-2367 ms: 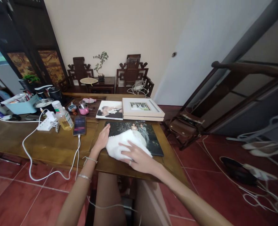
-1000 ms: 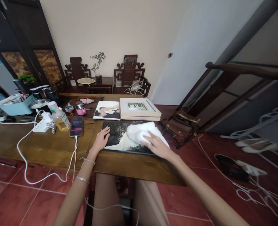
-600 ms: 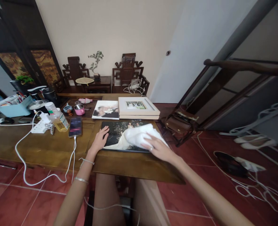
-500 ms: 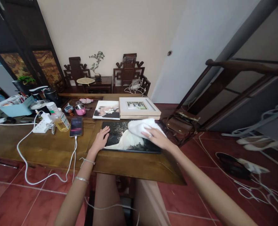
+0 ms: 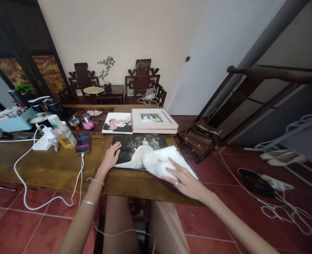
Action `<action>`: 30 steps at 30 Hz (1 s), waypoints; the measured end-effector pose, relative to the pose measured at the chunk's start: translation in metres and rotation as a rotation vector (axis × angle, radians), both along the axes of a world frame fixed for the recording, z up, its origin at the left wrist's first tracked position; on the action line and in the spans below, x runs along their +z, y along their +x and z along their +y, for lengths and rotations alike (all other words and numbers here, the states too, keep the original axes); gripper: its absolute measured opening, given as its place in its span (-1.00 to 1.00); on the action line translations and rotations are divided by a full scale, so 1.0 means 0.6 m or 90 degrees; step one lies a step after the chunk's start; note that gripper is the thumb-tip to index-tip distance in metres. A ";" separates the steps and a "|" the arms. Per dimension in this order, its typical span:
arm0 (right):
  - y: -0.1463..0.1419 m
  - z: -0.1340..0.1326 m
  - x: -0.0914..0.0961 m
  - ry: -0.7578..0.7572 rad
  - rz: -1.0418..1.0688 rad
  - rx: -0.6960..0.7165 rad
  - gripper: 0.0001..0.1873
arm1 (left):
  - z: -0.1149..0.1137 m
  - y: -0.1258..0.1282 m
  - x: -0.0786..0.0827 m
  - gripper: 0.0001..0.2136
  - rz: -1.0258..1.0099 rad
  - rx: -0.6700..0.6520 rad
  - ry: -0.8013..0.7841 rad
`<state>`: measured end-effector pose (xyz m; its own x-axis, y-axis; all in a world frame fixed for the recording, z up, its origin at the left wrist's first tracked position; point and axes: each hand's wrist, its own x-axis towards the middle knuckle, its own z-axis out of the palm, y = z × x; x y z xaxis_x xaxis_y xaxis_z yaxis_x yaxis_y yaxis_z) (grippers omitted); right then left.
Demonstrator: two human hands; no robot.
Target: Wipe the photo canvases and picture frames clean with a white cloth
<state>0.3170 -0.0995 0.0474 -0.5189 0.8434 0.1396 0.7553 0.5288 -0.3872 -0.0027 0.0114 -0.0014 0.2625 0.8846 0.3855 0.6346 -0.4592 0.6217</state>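
Hands lie flat, left hand (image 5: 110,158) steadying the wedding photo (image 5: 134,145), right hand (image 5: 184,180) pressing the white cloth (image 5: 156,162), best lightly.

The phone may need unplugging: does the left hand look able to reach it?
Probably yes: the left hand rests on the photo's edge, and the phone lies nearby with nothing between.

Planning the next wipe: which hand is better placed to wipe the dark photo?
Likely right: the right hand is on the white cloth over the photo; the left hand braces its left edge.
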 end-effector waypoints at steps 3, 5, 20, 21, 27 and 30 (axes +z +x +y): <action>-0.003 -0.024 0.008 -0.015 -0.019 0.034 -0.62 | 0.002 -0.002 -0.003 -0.66 0.005 -0.011 0.002; -0.003 -0.003 0.003 -0.021 -0.021 0.017 -0.59 | 0.003 -0.004 -0.003 -0.66 0.006 -0.019 0.004; -0.054 0.138 0.014 0.077 -0.003 -0.036 -0.63 | 0.000 -0.005 0.001 -0.67 -0.017 -0.016 0.004; -0.061 0.108 0.013 0.083 -0.006 -0.018 -0.64 | 0.000 -0.004 0.001 -0.68 -0.015 -0.012 0.005; -0.089 -0.029 0.019 0.046 -0.002 0.156 -0.71 | -0.003 0.000 0.004 -0.68 -0.007 -0.014 -0.004; -0.094 -0.013 0.023 0.046 -0.003 0.161 -0.69 | -0.003 -0.001 0.004 -0.68 -0.011 -0.020 -0.005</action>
